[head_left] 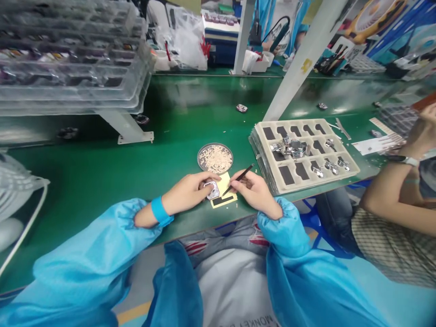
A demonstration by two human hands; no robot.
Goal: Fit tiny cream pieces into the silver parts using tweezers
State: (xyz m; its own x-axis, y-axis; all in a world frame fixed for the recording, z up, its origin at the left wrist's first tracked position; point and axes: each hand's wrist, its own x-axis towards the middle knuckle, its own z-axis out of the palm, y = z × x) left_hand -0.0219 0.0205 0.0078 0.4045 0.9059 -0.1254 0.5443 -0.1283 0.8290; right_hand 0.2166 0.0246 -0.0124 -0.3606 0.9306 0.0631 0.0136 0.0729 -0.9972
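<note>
Nearest are the wearer's grey shirt (235, 281) and blue sleeves (91, 240). Past them, at the near side of the green bench (170, 136), the left hand (186, 193) pinches a small white part (213, 190) between thumb and fingers, over the left side of a yellow sheet (224, 182). The right hand (256, 193) pinches black tweezers (242, 174) like a pen, their tip pointing down to the sheet beside the part; whether it touches, I cannot tell. A black strip (223, 200) lies along the sheet's near end.

Just beyond the sheet sits a round dish (198, 162) of small pale bits (215, 156). To the right, a cream tray (306, 184) holds shiny metal pieces (295, 148), some heaped; next to it is a co-worker's bare arm (391, 190).

Farther off, a small purplish piece (241, 108) lies on the bench, clear trays (78, 93) are stacked at left, and a white post (293, 77) slants upward. At the back, a plastic bag (189, 36) stands left of another person in blue (267, 18).
</note>
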